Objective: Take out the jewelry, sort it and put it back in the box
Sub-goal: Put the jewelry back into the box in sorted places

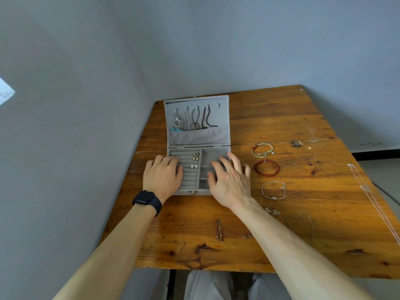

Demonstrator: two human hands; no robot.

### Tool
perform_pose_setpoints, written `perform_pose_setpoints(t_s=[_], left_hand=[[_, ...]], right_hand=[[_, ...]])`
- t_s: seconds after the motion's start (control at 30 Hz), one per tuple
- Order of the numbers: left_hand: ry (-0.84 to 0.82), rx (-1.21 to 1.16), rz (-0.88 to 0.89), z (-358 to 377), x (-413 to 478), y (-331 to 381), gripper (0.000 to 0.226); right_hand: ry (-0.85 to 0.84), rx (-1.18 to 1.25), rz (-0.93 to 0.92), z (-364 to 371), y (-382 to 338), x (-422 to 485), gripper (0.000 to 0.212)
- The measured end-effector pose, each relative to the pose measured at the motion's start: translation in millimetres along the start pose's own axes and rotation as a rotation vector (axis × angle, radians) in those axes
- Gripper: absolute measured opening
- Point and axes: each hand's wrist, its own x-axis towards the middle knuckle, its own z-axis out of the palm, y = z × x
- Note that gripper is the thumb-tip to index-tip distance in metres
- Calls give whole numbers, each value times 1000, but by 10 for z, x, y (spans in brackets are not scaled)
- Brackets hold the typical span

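Head view: found jewelry box (pixel 201 137) open.
Left hand (pixel 162 177): fingers together.
Right hand (pixel 230 184): fingers spread.
Risk: could have swept red bracelet (pixel 266 167), 3 o'clock.

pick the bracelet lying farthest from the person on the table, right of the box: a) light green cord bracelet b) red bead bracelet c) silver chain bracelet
a: the light green cord bracelet lies at the far end of the row beside the box, the red bead bracelet comes next, and the silver chain bracelet is nearest the person, all on the table.
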Motion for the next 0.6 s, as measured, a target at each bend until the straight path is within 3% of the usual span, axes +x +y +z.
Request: perform_pose_setpoints(t_s=[0.43,0.6], left_hand=[[-57,-100,5,-138,-122,0,39],[6,-315,-24,-309,-522,207,35]], right_hand=[[-31,-15,-21,-88,16,3,49],[47,46,-63,-312,111,-159,47]])
